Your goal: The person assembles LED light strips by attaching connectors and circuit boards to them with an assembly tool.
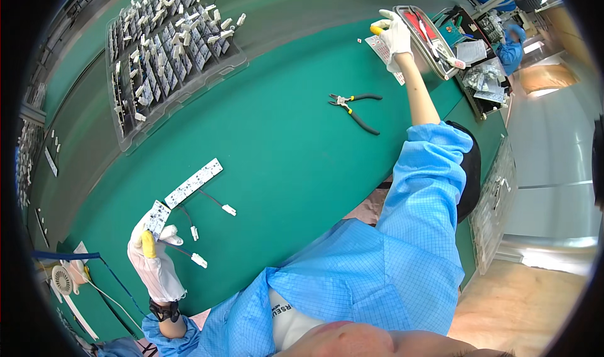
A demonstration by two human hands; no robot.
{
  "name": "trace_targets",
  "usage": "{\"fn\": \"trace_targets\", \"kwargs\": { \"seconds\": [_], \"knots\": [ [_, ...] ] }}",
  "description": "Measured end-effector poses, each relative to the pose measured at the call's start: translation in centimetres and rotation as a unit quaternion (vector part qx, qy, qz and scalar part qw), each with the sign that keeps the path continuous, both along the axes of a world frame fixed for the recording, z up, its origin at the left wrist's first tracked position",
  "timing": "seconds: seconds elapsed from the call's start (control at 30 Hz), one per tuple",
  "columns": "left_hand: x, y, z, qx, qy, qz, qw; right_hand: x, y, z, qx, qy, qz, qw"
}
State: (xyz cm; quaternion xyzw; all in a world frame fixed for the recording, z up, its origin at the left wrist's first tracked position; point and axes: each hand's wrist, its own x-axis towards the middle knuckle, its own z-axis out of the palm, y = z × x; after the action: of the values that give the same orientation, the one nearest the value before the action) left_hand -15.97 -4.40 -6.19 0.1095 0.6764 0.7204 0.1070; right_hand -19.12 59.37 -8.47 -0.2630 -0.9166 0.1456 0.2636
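My left hand [151, 250], in a white glove with a yellow fingertip, is closed on a small white circuit board [157, 216] near the table's left front. A longer circuit board strip [194, 182] lies end to end with it on the green mat. Thin dark cables run off the boards to white connectors [229, 210]. At the far right, my right hand [396, 37], also gloved, reaches over a white-and-red label sheet [380, 50]. Its fingers are apart, and I see nothing between them. The hand covers part of the sheet. A tiny label [359, 40] lies just left.
Cutting pliers [353, 110] lie mid-right on the mat. A clear tray [182, 96] full of boards with connectors stands far left. Beside my right hand are a metal tin [448, 73] with tools and a dark box [483, 113]. A small fan [62, 280] sits at left.
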Motion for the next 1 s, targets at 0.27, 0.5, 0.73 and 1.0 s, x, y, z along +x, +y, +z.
{"fn": "trace_targets", "kwargs": {
  "seconds": [0.27,0.5,0.73,1.0],
  "knots": [
    [0.1,0.3,0.1,-0.003,-0.003,-0.024,1.0,-0.8,-4.7,1.1,0.099,-0.129,-0.05,0.985],
    [0.3,0.4,-0.4,-0.002,-0.007,-0.023,1.0,-0.2,-4.9,-1.2,0.222,-0.211,-0.062,0.95],
    [0.5,0.7,0.1,0.008,-0.011,-0.021,1.0,0.4,-5.1,-1.3,0.22,-0.154,-0.027,0.963],
    [0.9,1.4,0.8,-0.028,-0.034,-0.012,0.999,1.0,-12.5,3.9,-0.058,-0.002,0.158,0.986]
  ]
}}
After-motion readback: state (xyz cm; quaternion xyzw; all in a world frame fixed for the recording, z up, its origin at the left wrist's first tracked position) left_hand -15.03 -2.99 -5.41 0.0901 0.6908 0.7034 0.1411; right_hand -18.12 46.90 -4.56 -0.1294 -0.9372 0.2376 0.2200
